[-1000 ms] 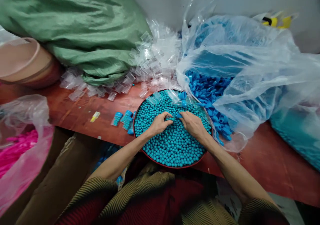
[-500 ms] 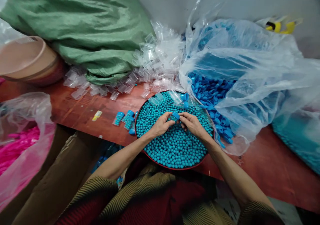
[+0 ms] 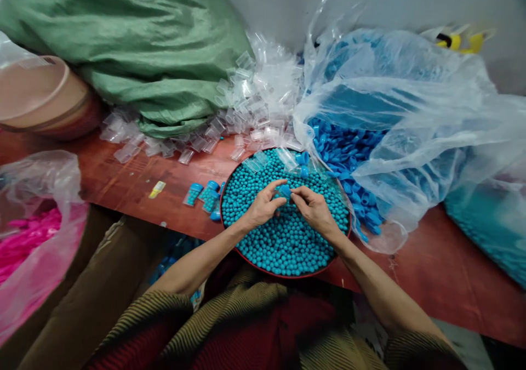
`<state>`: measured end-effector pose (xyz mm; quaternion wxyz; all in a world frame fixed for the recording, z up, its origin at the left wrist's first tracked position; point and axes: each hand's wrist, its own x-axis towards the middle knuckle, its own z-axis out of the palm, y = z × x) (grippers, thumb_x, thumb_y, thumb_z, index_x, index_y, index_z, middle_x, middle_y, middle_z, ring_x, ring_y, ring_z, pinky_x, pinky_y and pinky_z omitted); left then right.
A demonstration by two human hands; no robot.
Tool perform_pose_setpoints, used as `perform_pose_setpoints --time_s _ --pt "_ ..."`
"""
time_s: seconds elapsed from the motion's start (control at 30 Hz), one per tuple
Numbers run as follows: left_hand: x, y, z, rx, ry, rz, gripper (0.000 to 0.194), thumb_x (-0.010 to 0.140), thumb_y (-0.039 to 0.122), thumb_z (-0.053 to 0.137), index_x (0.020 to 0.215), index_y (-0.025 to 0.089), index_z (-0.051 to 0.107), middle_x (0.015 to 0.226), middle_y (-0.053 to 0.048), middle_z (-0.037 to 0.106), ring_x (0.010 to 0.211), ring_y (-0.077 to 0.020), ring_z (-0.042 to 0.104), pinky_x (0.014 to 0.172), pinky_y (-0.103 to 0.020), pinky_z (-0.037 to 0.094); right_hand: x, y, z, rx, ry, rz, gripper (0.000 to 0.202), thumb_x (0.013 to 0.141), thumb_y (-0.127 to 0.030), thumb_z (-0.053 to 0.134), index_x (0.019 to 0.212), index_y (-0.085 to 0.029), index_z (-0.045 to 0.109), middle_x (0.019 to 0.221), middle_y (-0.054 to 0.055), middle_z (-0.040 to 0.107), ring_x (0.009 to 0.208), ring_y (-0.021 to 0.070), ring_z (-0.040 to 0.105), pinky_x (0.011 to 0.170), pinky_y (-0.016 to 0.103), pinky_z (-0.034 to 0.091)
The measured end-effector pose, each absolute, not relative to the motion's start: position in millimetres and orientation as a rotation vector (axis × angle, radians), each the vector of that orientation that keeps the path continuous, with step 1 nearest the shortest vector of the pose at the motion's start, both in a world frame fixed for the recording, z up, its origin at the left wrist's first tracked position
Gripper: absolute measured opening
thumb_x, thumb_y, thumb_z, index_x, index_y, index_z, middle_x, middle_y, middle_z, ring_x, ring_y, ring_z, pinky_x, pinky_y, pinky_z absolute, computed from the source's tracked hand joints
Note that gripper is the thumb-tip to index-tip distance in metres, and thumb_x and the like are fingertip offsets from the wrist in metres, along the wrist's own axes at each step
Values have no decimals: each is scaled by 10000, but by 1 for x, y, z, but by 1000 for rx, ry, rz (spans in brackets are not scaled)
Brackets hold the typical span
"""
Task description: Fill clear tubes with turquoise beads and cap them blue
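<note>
A round red-rimmed tray point(image 3: 287, 274) full of small teal beads sits at the near edge of a reddish table. Both my hands meet over its middle. My left hand point(image 3: 263, 205) pinches a small clear tube with a blue cap point(image 3: 284, 191), and my right hand point(image 3: 314, 210) grips the same piece from the right. Several clear tubes and blue caps point(image 3: 303, 159) lie on the beads at the tray's far side. Three filled, capped tubes point(image 3: 203, 194) lie on the table just left of the tray.
A heap of empty clear tubes point(image 3: 250, 109) lies behind the tray. A clear bag of blue caps point(image 3: 353, 151) spills open at right. A green sack point(image 3: 135, 46) fills the back left, with a tan tub point(image 3: 36, 98) and a pink-filled bag point(image 3: 28, 244) at left.
My hands have lifted slightly off the beads and drawn closer together around the small capped tube. The view shifted a little; the tray and bags stayed put.
</note>
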<state>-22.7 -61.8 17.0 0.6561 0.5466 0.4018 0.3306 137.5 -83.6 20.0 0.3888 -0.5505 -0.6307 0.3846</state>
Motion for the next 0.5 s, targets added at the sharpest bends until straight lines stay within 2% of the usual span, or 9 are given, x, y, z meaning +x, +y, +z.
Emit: perform_pose_setpoints --time_s 0.17,0.3,0.4,0.5 --pt "-22 -68 13 1223 938 779 357 774 239 536 1125 194 492 668 68 460 436 -30 403 400 -156 365 141 -88 23 -1346 -1743 953 203 853 -289 486 886 -194 662 681 -8 604 596 118 521 597 244 423" --pt "-27 -70 12 1260 987 732 315 791 278 535 1089 193 478 632 79 435 396 -32 396 376 -159 335 155 -84 27 -1233 -1833 1059 190 796 -252 544 924 -198 673 829 28 645 742 149 589 708 290 475" --pt "-32 -69 18 1312 945 610 323 807 293 526 1107 199 450 670 70 461 404 -39 429 390 -169 357 163 -78 27 -1258 -1713 1262 233 780 -298 570 964 -194 668 834 30 636 624 129 576 613 294 500" --pt "-33 -72 23 1335 941 548 339 822 294 504 1140 205 427 733 52 487 432 -40 429 410 -179 373 161 -76 24 -1316 -1510 1307 466 772 -362 587 1208 -201 555 896 43 652 616 146 595 567 311 519"
